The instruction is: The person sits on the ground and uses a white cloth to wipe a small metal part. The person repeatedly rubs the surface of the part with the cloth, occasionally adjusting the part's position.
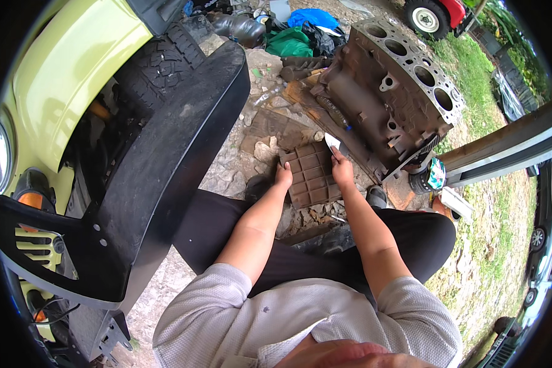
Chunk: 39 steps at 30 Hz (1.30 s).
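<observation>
A square, ribbed brown panel [310,172], dirty or rusty, is tilted between my knees. My left hand [284,175] grips its left edge, thumb on top. At its upper right corner my right hand [342,169] holds a flat whitish piece [333,140], which could be a scraper blade or a folded sheet; the side of that hand is by the panel's right edge. Just beyond, a rusty engine block [372,92] with several open cylinder bores lies tilted on a wooden board [303,99].
A black bumper [179,133] of a yellow vehicle [73,78] rises close at my left, beside a tyre [165,64]. A metal post [501,147] and a jar-like container [423,179] stand at right. Plastic bags [290,42] and stones [264,149] lie ahead.
</observation>
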### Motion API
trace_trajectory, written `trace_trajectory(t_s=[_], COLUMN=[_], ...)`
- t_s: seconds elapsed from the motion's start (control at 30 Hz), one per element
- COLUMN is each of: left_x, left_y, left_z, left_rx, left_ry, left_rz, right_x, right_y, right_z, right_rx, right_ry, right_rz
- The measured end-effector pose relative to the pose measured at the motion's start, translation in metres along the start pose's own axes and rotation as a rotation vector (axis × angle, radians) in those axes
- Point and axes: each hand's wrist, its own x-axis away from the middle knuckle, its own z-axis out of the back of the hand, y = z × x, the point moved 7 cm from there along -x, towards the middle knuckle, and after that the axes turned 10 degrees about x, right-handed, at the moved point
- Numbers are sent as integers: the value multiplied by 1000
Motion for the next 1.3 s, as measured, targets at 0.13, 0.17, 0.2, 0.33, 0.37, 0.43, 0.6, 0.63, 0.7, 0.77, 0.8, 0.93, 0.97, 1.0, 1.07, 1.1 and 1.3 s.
trace_trajectory(t_s=[0.13,0.17,0.2,0.33,0.37,0.43,0.6,0.63,0.7,0.77,0.8,0.93,0.97,1.0,1.07,1.1,1.3], left_x=[6,6,6,1,2,4,-2,0,8,9,7,7,9,12,15,15,9], left_y=[10,11,8,5,4,6,-3,1,4,14,13,8,5,2,22,18,7], left_z=[-9,-9,-6,-5,-6,-9,-4,-6,-10,-18,-12,-2,2,5,-12,-10,1], left_rx=[-17,-19,0,-2,0,-10,-18,-18,-9,6,13,-40,-35,-30,-9,-9,-2], left_ry=[22,21,22,21,24,22,67,51,23,1,15,42,45,46,12,24,54], left_rz=[-9,-1,-2,12,11,20,48,37,54,40,36,33,45,60,41,46,43], right_x=[9,7,3,-4,-2,7,-1,-2,9,11,7,-3,-2,5,9,17,-4], right_y=[9,7,5,11,16,23,1,4,23,52,45,7,-2,-2,13,0,1], right_z=[-5,-6,-4,0,0,4,8,6,2,2,-1,-2,-3,-9,1,-1,-1], right_rx=[234,252,190,181,238,277,171,187,202,250,224,151,134,166,297,349,192], right_ry=[94,123,115,34,2,38,64,81,67,79,67,28,23,-37,135,195,28], right_rz=[197,207,148,-16,-37,-55,55,84,41,-7,-10,74,128,38,300,441,39])
